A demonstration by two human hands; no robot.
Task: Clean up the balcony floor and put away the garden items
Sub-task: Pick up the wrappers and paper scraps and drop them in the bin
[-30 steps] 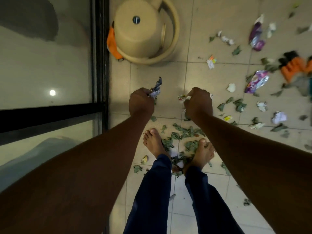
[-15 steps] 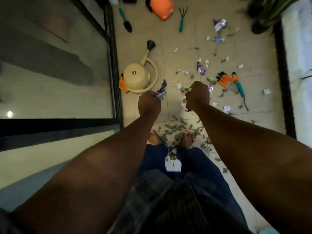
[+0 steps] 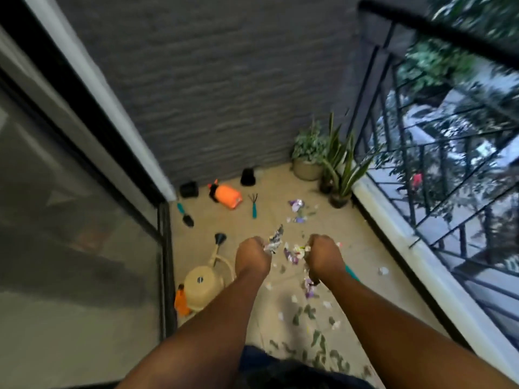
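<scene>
Risk: overfull fists could shed scraps back onto the floor [image 3: 373, 265]. Leaves [image 3: 314, 341] lie at 6 o'clock. Left hand [image 3: 252, 258] fisted tight round a crumpled wrapper [image 3: 274, 242]; right hand [image 3: 323, 255] fisted round paper bits [image 3: 300, 249]. Watering can [image 3: 203, 284] at 9 o'clock, rake [image 3: 254, 204] and orange sprayer [image 3: 228, 196] at 12.

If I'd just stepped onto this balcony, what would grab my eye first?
Probably the two fists held out mid-frame: the left hand and the right hand each grip crumpled litter. Beyond them, a bright orange sprayer lies on its side near the grey wall, and a beige watering can stands by the glass door on the left. Torn leaves and wrappers speckle the tiles below.
</scene>
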